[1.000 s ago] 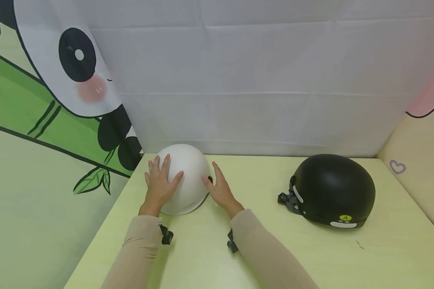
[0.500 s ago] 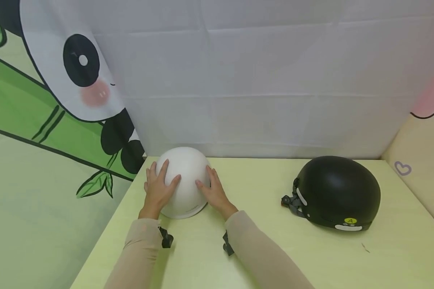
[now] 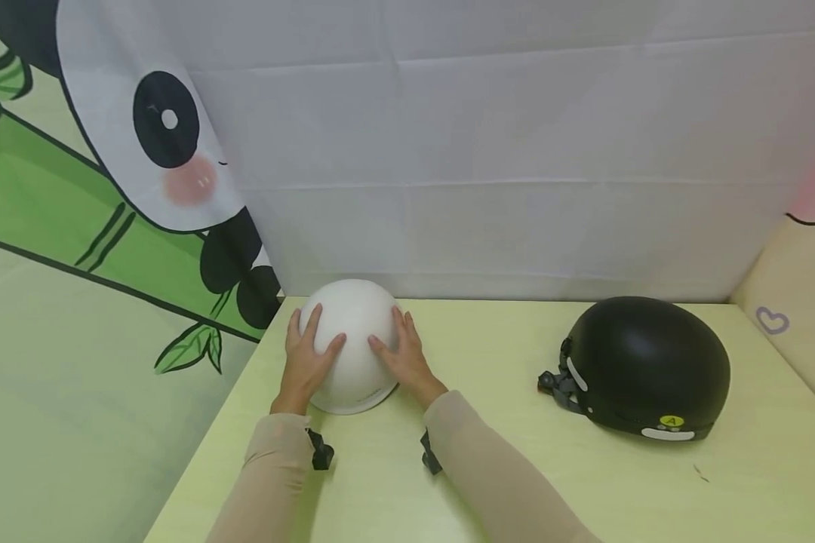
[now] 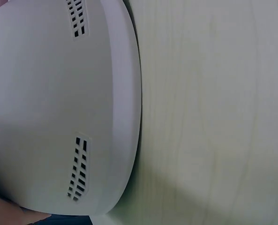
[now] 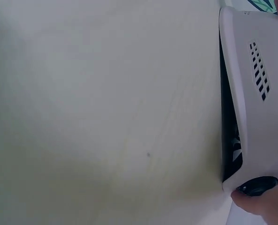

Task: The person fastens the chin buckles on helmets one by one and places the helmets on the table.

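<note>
A white helmet [image 3: 355,351] sits dome up near the back left of the table. My left hand [image 3: 306,362] holds its left side, thumb and fingers spread over the shell. From the right side my right hand [image 3: 407,358] grips it, its thumb towards the left thumb. In the left wrist view the helmet's shell [image 4: 45,93] shows two vent panels, its rim close over the table. The right wrist view shows a black oval fitting [image 5: 258,186] on the helmet's rim, with fingertips [image 5: 253,204] right at it. Some fingertips are hidden behind the shell.
A black helmet [image 3: 648,366] with a grey buckle piece [image 3: 558,386] rests on the right of the pale yellow table [image 3: 489,392]. Behind stands a white cloth backdrop [image 3: 489,151]. A printed panda face [image 3: 183,136] and bamboo fill the left side.
My right hand has moved left from beside the white helmet onto its side. The left hand stays on the shell, shifted slightly. The whole view has drifted a little; the black helmet stays put.
</note>
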`<state>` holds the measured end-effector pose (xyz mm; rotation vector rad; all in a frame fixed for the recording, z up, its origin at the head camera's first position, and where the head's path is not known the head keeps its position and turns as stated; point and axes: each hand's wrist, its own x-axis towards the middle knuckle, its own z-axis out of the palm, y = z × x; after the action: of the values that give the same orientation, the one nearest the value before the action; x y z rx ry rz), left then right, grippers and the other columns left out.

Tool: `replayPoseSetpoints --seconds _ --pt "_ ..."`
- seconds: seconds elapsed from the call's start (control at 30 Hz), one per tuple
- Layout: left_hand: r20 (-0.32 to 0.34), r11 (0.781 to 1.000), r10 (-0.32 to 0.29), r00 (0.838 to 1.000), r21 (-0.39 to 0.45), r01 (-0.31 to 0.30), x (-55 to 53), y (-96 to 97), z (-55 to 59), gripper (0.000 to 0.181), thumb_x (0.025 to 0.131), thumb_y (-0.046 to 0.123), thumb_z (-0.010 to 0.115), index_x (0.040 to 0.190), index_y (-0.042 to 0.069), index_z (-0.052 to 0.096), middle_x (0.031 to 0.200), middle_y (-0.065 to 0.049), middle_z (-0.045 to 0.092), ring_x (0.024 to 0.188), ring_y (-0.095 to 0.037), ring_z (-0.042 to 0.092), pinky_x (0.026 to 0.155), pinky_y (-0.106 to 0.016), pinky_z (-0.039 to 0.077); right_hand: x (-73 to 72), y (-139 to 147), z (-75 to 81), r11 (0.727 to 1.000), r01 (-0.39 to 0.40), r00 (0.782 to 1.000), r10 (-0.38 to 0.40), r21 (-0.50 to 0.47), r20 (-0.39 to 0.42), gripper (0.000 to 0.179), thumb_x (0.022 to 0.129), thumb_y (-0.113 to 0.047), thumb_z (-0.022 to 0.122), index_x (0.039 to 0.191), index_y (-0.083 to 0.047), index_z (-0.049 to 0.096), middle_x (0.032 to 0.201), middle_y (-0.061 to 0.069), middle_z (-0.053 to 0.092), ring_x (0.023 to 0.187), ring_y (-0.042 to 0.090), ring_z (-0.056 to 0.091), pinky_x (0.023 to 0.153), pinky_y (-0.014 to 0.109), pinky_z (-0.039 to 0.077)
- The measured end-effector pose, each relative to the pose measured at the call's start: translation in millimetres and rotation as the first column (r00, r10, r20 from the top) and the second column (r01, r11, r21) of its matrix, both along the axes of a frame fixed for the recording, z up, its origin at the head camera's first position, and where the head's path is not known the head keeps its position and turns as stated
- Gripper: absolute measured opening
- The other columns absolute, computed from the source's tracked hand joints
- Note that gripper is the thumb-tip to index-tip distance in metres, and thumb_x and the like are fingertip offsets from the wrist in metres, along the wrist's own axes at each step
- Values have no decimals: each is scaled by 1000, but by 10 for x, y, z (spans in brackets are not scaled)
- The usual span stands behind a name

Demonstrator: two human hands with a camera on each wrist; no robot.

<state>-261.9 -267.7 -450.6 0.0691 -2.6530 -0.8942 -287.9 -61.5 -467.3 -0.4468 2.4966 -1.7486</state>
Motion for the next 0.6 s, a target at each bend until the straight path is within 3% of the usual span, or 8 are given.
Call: replayPoseSetpoints --seconds 0.33,0.6 --pt "-14 1000 28 999 10 -28 -8 69 5 78 91 53 59 155 21 29 159 -18 7 140 -48 11 97 -72 26 -44 -28 26 995 -8 1000 8 97 -6 90 91 -56 59 159 -25 8 161 15 3 142 45 13 103 63 25" --pt "17 999 35 999 7 -35 16 131 37 78 92 54 57 156 21 27 160 -17 4 141 -47 9 98 -71 25 -31 14 36 995 -5 1000 4 98 7 90 91 -57 58 158 -26 8 162 13 2 142 44 14 104 63 25"
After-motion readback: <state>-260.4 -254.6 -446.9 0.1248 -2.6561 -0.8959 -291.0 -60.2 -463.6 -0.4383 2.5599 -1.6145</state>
